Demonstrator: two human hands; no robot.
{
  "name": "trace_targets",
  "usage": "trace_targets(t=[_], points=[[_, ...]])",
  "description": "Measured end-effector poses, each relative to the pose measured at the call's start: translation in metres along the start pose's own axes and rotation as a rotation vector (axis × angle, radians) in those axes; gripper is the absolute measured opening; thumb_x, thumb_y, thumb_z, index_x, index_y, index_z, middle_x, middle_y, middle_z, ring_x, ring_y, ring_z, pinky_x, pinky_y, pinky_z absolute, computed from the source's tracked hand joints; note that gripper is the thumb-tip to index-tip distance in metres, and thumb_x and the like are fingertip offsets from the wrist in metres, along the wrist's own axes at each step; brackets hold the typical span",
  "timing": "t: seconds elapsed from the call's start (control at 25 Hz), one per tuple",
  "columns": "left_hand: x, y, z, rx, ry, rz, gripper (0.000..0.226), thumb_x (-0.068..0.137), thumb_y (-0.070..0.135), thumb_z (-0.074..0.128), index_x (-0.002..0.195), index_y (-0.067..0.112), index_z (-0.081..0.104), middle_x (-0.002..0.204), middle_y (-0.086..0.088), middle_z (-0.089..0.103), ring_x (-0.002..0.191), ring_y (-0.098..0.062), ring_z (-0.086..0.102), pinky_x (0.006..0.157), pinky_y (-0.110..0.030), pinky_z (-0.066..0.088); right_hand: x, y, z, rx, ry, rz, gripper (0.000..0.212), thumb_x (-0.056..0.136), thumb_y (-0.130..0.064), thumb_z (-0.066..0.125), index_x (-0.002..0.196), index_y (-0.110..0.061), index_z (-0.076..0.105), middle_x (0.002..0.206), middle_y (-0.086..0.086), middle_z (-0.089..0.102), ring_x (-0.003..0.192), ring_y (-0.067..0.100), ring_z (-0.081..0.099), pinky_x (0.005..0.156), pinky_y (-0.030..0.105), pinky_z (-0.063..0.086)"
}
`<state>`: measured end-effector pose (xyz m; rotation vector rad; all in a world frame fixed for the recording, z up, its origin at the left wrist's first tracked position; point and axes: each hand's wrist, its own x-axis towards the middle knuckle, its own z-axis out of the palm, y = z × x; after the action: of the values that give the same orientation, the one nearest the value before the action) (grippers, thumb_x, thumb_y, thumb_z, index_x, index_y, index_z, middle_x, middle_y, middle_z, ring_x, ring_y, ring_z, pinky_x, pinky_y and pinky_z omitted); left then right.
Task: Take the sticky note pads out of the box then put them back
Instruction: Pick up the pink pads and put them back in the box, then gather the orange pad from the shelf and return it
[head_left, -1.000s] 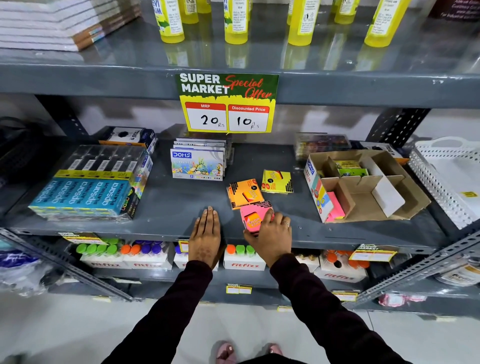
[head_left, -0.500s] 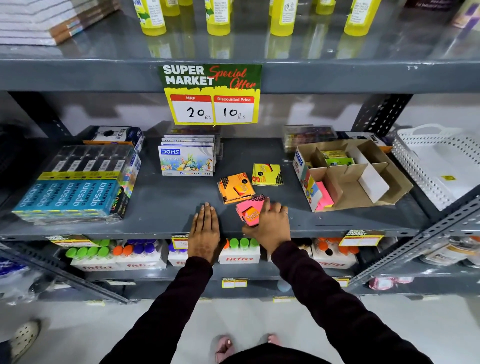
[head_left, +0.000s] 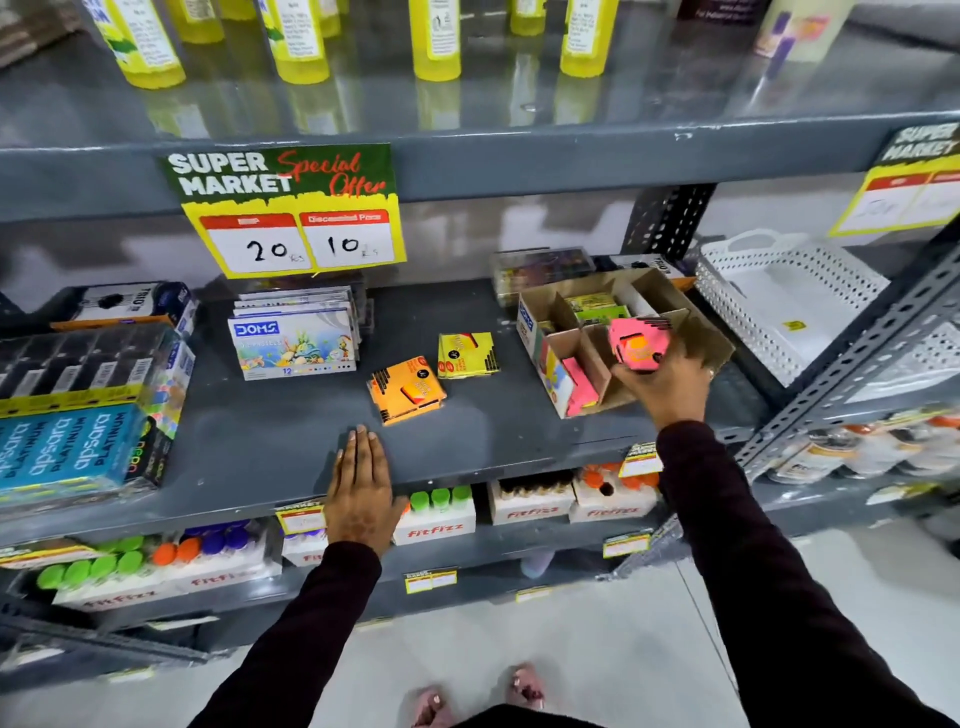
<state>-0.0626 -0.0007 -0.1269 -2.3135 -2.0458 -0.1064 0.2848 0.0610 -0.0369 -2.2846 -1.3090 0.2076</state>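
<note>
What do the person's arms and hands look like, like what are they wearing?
Both arms are covered to the wrist by long, close-fitting sleeves of a very dark maroon, nearly black, plain and without markings. The left hand is bare, with no glove, ring or watch showing. The right hand is also ungloved, and a small ring shows on one finger.

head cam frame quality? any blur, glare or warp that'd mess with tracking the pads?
Head view: the pink pad in the right hand is motion-smeared; the orange pad and left hand are sharper. The top shelf is glossy, mirroring the yellow bottles. Wide-angle warp bends the shelf edges; the corners are soft.
</note>
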Motion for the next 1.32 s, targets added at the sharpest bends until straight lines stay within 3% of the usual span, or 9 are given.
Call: trace_targets(t=[0.16,0.28,0.52,0.64,0.84,1.08,1.16,1.24,1.32], points=[[0.001,-0.001,0.003,-0.044,0.004,0.002,0.102,0.054,0.03,0.091,0.128,-0.016,0.04,0.133,-0.037,0.045,0.122,-0.049,0.046,0.098,-0.057,0.041,0.023,0.011,0.02,0.053,-0.237,-0.036,0.076,0.079,-0.042,0.074,0.137,-0.004,0.041,0.136,0.021,0.056,0.126,0.035,0.052,0.105,0.042,0.043],[0.001,-0.001,0.004,-0.061,-0.002,-0.01,0.102,0.054,0.031,0.091,0.129,-0.015,0.04,0.133,-0.036,0.046,0.122,-0.048,0.046,0.099,-0.056,0.04,0.017,0.012,0.033,0.113,-0.255,-0.053,0.076,0.075,-0.042,0.077,0.135,-0.008,0.045,0.133,0.016,0.059,0.123,0.033,0.055,0.104,0.041,0.045],[0.002,-0.002,0.006,-0.066,0.015,-0.009,0.098,0.057,0.033,0.089,0.129,-0.015,0.042,0.133,-0.035,0.047,0.122,-0.048,0.047,0.098,-0.057,0.041,0.006,0.004,0.049,0.081,-0.184,-0.046,0.067,0.078,-0.041,0.075,0.126,-0.002,0.049,0.126,0.022,0.06,0.119,0.038,0.054,0.097,0.045,0.049],[0.002,-0.003,0.008,-0.075,0.024,-0.008,0.097,0.058,0.033,0.088,0.129,-0.014,0.041,0.134,-0.035,0.046,0.123,-0.048,0.046,0.098,-0.057,0.04,0.007,0.005,0.05,0.007,-0.23,-0.019,0.067,0.084,-0.041,0.068,0.13,0.0,0.043,0.132,0.024,0.054,0.125,0.039,0.048,0.101,0.046,0.046],[0.002,-0.002,0.008,-0.068,0.023,-0.015,0.098,0.057,0.033,0.089,0.129,-0.014,0.042,0.134,-0.034,0.047,0.122,-0.047,0.047,0.098,-0.056,0.042,0.005,0.005,0.045,0.08,-0.372,-0.057,0.051,0.086,-0.028,0.068,0.126,-0.003,0.049,0.126,0.019,0.061,0.12,0.037,0.055,0.104,0.047,0.045],[0.002,-0.002,0.008,-0.063,0.034,-0.017,0.096,0.059,0.033,0.088,0.129,-0.014,0.042,0.133,-0.034,0.048,0.122,-0.046,0.048,0.098,-0.055,0.042,-0.008,-0.003,0.04,-0.1,-0.268,-0.049,0.045,0.092,-0.011,0.056,0.133,0.001,0.041,0.139,0.025,0.044,0.128,0.042,0.044,0.105,0.047,0.04],[0.002,-0.002,0.008,-0.061,0.039,-0.021,0.095,0.059,0.033,0.088,0.129,-0.014,0.043,0.133,-0.033,0.048,0.122,-0.046,0.048,0.097,-0.055,0.042,-0.016,-0.017,0.034,-0.147,-0.158,-0.083,0.044,0.091,-0.008,0.054,0.132,0.002,0.042,0.138,0.028,0.044,0.129,0.044,0.04,0.108,0.048,0.034],[0.002,-0.002,0.008,-0.056,0.038,-0.018,0.094,0.06,0.033,0.087,0.129,-0.013,0.043,0.133,-0.033,0.048,0.122,-0.045,0.048,0.098,-0.054,0.042,-0.033,-0.047,0.031,-0.021,-0.005,-0.157,0.041,0.09,-0.008,0.053,0.13,0.001,0.047,0.133,0.03,0.046,0.123,0.046,0.041,0.106,0.048,0.033],[0.002,-0.002,0.007,-0.087,0.049,-0.022,0.093,0.059,0.029,0.088,0.129,-0.013,0.043,0.133,-0.032,0.049,0.122,-0.045,0.049,0.098,-0.054,0.042,-0.055,-0.085,0.037,0.145,0.003,-0.29,0.039,0.091,-0.012,0.055,0.128,-0.005,0.053,0.128,0.026,0.05,0.115,0.041,0.047,0.099,0.042,0.036]])
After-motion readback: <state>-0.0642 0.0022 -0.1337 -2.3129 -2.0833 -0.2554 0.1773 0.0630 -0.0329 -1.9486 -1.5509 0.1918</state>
